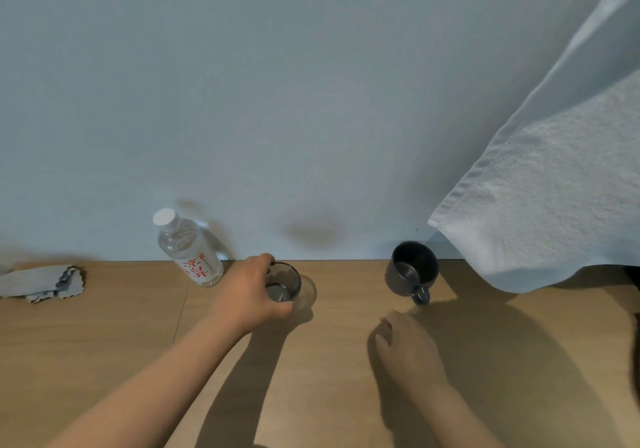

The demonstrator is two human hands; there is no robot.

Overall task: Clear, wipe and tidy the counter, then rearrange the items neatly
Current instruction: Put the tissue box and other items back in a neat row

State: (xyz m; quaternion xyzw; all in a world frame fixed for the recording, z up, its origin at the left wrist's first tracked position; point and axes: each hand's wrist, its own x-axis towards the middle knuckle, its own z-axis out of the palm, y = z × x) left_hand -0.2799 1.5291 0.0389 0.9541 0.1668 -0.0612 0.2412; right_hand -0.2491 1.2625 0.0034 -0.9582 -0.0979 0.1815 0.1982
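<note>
Toward the back of the table [329, 395], the left hand [249, 295] wraps thumb and fingers round a clear glass [287, 285] standing on the wood. Just left of it stands a water bottle [188, 248] by the wall [311, 101], with a grey cloth [41, 283] farther left. The right hand [408, 347], loosely curled and holding nothing, sits near a dark mug [410, 271], beside a hanging white towel [554, 205].
</note>
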